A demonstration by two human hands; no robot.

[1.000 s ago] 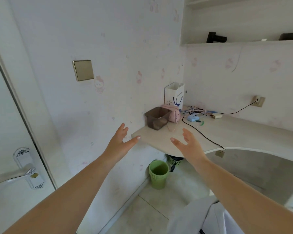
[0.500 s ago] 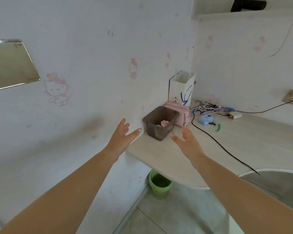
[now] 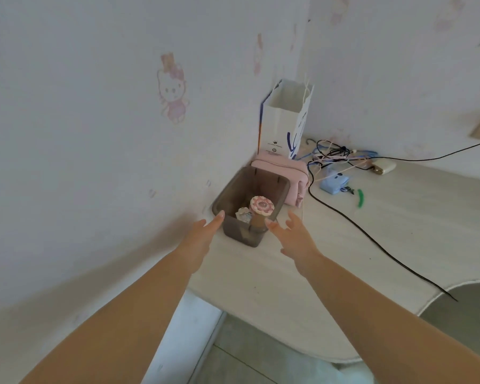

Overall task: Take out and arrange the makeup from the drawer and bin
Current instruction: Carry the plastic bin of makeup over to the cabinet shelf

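Both hands have come closer to the bin since the earlier frame, and the view has moved nearer to the desk corner. Now the left hand (image 3: 203, 239) is just at the left side of the brown bin (image 3: 234, 189), its fingers straight and spread, holding nothing. Its fingertip is next to the bin's front corner; I cannot tell if it touches. The right hand (image 3: 294, 239) is also open with loose fingers, just beside the right front edge of the bin. The bin stands on the desk (image 3: 372, 231) against the wall. Inside it stand a bottle with a pink flower cap (image 3: 262, 206) and a clear-capped item (image 3: 244, 215). Behind the bin lies a pink pouch (image 3: 291, 176), then a white paper bag (image 3: 283, 126). A black cable (image 3: 372, 239) runs across the desk.
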